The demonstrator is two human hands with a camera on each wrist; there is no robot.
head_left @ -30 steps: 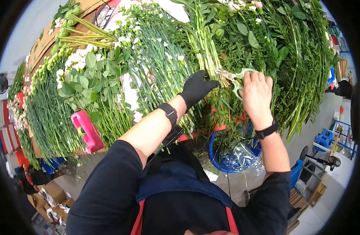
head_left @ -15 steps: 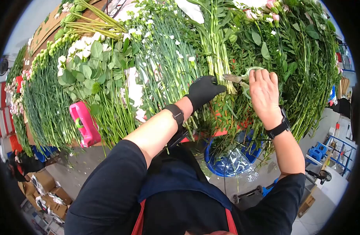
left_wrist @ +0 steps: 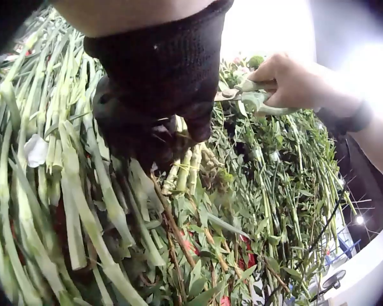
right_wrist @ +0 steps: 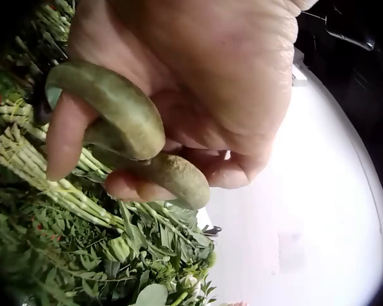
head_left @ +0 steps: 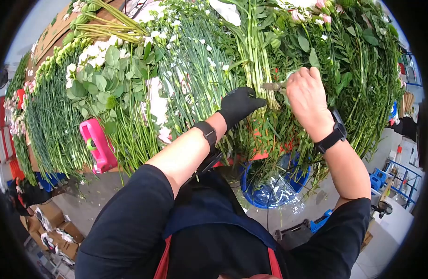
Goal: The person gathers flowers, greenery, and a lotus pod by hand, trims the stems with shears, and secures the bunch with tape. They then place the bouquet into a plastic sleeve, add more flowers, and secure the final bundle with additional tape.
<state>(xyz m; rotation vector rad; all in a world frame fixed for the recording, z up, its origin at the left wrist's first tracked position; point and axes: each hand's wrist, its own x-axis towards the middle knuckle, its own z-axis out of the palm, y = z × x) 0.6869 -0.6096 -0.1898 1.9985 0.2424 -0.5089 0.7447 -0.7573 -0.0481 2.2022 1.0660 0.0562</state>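
Observation:
The bare right hand point(head_left: 308, 100) holds green-handled scissors, their handles point(right_wrist: 134, 121) looped round its thumb and fingers in the right wrist view. The scissors' metal blades point(head_left: 272, 86) look closed and point left at the lower part of a bundle of thick green stems point(head_left: 256, 65). The black-gloved left hand point(head_left: 242, 106) lies at the bundle's lower left. In the left wrist view the gloved hand point(left_wrist: 163, 89) has its fingers curled about the cut stem ends point(left_wrist: 190, 169); its fingertips are partly in shadow.
White-flowered stems point(head_left: 195, 79) and leafy stems point(head_left: 102, 88) spread to the left, with a pink tool point(head_left: 98, 146) near the table's edge. Dense greenery point(head_left: 358, 88) covers the right side. Below the edge stands a blue bin point(head_left: 274, 186) with clear plastic and cuttings.
The right hand has turned from palm-up with extended fingers to back-up with curled fingers, and the scissors' blades have come together. The gloved hand stays beside the stem ends.

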